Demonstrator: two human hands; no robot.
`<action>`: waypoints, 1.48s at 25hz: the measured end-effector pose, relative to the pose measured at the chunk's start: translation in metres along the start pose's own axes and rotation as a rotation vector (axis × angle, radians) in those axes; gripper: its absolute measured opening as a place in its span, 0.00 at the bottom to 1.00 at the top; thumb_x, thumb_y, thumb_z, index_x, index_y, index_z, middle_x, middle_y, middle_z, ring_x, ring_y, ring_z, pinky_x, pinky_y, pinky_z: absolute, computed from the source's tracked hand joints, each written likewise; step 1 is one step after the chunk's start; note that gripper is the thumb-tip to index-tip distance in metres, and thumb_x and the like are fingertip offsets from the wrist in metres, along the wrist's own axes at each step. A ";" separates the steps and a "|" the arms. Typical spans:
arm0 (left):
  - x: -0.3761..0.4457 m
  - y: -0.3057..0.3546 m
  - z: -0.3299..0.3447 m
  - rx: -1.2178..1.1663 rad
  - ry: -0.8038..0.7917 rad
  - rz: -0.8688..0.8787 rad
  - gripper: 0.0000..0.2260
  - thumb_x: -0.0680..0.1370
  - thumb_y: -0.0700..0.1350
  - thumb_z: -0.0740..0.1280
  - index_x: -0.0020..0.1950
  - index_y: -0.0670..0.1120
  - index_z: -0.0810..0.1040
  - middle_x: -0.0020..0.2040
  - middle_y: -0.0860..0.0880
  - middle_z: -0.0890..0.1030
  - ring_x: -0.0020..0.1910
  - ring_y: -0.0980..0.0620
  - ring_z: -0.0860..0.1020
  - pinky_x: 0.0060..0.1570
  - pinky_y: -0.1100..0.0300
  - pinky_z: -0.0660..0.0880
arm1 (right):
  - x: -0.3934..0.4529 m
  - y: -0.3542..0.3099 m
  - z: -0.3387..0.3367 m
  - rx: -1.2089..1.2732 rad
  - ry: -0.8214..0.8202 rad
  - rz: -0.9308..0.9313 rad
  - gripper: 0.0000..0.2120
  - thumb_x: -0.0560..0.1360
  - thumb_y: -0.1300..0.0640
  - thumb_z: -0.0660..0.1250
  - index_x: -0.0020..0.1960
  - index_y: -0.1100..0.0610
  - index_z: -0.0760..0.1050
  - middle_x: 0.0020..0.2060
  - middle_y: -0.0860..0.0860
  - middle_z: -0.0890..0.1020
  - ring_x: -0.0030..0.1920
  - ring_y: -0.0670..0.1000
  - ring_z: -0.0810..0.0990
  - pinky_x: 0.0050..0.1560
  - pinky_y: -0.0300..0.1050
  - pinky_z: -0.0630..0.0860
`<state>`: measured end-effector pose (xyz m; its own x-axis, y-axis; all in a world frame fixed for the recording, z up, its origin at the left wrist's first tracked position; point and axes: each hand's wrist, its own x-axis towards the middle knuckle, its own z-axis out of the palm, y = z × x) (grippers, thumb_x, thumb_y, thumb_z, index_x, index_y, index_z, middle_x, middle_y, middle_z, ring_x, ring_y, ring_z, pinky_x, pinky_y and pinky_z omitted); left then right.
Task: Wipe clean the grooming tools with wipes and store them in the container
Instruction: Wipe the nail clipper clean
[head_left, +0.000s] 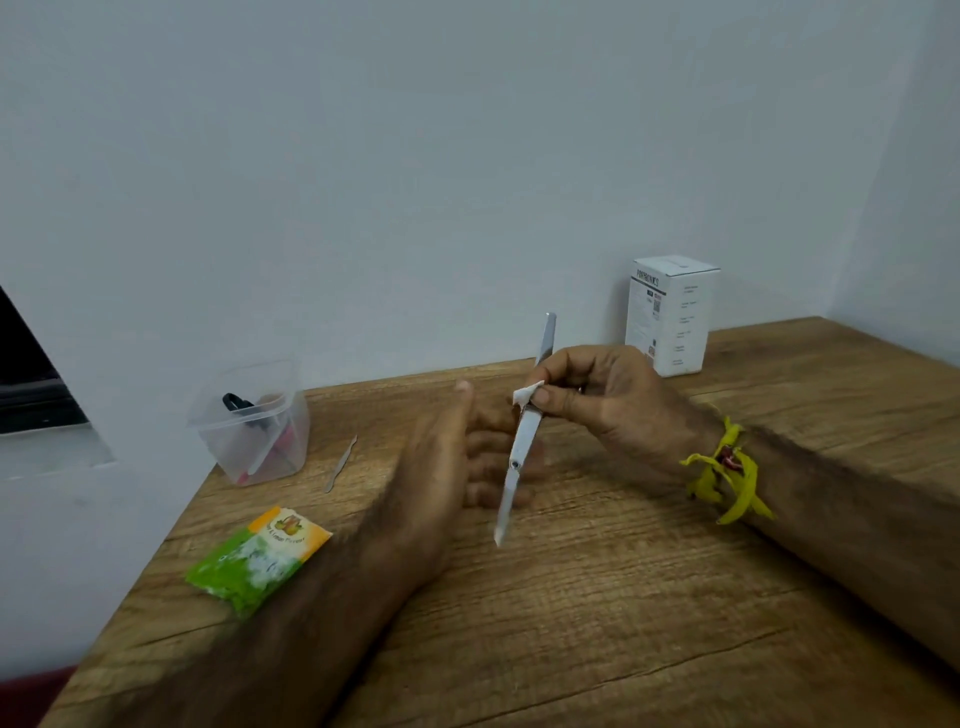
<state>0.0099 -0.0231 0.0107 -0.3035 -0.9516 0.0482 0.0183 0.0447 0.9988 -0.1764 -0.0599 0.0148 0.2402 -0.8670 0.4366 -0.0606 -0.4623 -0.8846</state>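
Steel catches my eye first: a long metal grooming tool (521, 431), hinged by a small rivet, stands tilted over the wooden surface (597, 597), one end pointing up towards the wall and the other slanting down towards me. My right hand (597, 395) has its thumb and fingers curled round the tool's upper half, pinching a small white wipe (525, 393) against the metal. My left hand (457, 467) sits just behind the tool with fingers fairly straight and thumb raised — it is blurred, and I cannot tell whether the fingertips touch the blade, though it grips nothing I can see. A yellow thread band (724, 467) is tied round the right wrist. Further left, a thin metal pick (341, 464) lies flat on the surface, near a clear plastic container (249, 421) standing close to the wall; inside it I make out a black item and something pink, but not clearly what they are. Nearer my left forearm lies a green and orange wipe sachet (257, 558), touching the surface edge side. Well apart, at the back right, a white carton (670, 317) stands upright against the wall.
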 end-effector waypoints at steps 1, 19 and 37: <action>0.003 -0.001 0.000 -0.068 0.070 0.031 0.25 0.84 0.58 0.52 0.62 0.42 0.80 0.50 0.41 0.86 0.50 0.41 0.86 0.50 0.45 0.82 | -0.001 -0.001 0.003 -0.024 -0.070 0.002 0.08 0.72 0.60 0.73 0.49 0.64 0.82 0.46 0.58 0.86 0.53 0.58 0.85 0.61 0.56 0.78; 0.009 -0.010 0.001 -0.033 0.286 0.109 0.07 0.82 0.42 0.65 0.52 0.39 0.80 0.41 0.43 0.87 0.40 0.44 0.87 0.43 0.47 0.84 | -0.010 0.003 0.027 -0.292 0.414 -0.210 0.03 0.73 0.64 0.75 0.46 0.60 0.84 0.39 0.50 0.86 0.43 0.48 0.85 0.47 0.40 0.81; 0.008 -0.015 -0.003 0.075 0.087 0.155 0.07 0.80 0.34 0.67 0.53 0.43 0.81 0.42 0.37 0.86 0.43 0.37 0.85 0.45 0.44 0.83 | -0.005 0.018 0.030 -1.112 0.226 -0.723 0.06 0.79 0.61 0.67 0.50 0.62 0.81 0.45 0.56 0.83 0.44 0.58 0.81 0.44 0.57 0.77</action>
<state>0.0100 -0.0326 -0.0039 -0.2187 -0.9542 0.2040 -0.0135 0.2120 0.9772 -0.1497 -0.0582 -0.0078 0.3951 -0.3281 0.8581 -0.7634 -0.6368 0.1081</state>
